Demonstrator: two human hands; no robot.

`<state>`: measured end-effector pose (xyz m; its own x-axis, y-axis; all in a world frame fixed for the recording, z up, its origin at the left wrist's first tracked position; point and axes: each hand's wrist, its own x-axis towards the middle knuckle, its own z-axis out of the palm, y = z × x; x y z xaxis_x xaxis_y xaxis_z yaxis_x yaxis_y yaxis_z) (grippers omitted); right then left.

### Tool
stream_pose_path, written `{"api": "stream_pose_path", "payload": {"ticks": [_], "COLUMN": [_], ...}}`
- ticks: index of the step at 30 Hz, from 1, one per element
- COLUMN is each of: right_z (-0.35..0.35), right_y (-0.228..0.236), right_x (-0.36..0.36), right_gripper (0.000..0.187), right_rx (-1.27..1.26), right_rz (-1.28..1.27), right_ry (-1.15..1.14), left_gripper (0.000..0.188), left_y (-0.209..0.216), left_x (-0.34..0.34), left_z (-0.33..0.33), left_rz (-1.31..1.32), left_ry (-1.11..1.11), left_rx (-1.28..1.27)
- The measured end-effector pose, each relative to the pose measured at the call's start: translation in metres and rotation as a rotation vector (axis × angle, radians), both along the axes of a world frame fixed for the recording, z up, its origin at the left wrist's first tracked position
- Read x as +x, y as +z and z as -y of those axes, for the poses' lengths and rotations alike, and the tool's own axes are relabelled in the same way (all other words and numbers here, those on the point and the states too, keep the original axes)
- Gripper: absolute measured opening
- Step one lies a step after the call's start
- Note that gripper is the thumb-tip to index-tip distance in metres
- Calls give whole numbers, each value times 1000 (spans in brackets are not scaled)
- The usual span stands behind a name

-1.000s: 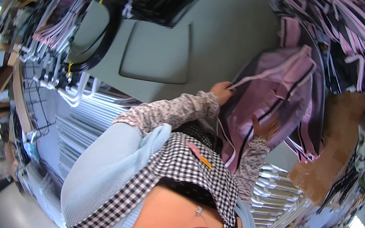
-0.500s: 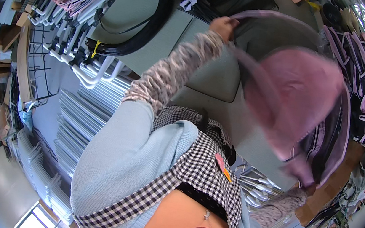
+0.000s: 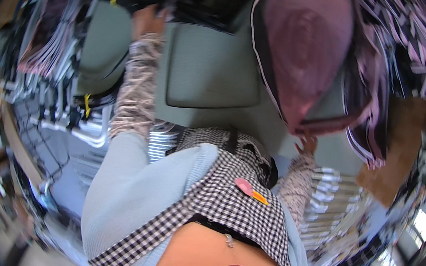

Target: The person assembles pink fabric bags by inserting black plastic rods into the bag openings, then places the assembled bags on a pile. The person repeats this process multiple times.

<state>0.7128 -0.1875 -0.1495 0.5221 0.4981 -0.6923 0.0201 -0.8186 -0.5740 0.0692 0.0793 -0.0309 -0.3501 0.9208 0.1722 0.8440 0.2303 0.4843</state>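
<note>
A mauve-pink sewn fabric piece [image 3: 311, 43] with a dark border and pale piping lies at the right of the grey-green work surface [image 3: 213, 68]. My right hand [image 3: 307, 144] is just below its pointed near end, fingers apart; any contact is hard to make out. Farther left, my left hand [image 3: 146, 21] reaches to a bundle of thin black strips [image 3: 199, 14] near a pale purple tie. Blur and the strips hide its fingertips, so its grip is unclear.
Pink and black piped pieces [image 3: 418, 41] pile up at the far right, beside brown cardboard [image 3: 396, 149]. White bent tubes [image 3: 84, 132] and a folded pink-and-white stack [image 3: 54, 31] stand at the left. Pale tubing [image 3: 328, 196] lies below on the right.
My left hand has let go of the pink piece's strap and moved left to the black strips. The pink piece has come down onto the surface, and my right hand has shifted left.
</note>
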Motion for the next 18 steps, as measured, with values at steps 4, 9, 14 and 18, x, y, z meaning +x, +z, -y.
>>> {"api": "stream_pose_path", "payload": {"ticks": [4,9,14,18], "right_z": [-3,-27,-42,-51], "right_y": [35,63,61,47], "right_x": [-64,-113,-131,-128], "right_gripper": [43,29,39,29], "right_rx": [80,199,248,144], "right_rz": [-454,-550,-887,-991], "right_ry": [-388,-627,-795,-715], "left_gripper": [40,28,31,22], "left_y": [-60,-54,167,286], "left_x": [-80,-84,11,91], "left_z": [12,24,96,167], "left_rz": [-301,-339,-392,117], "left_ry": [85,97,-162,-629], "left_rx": [-392,-218,-15,-137]}}
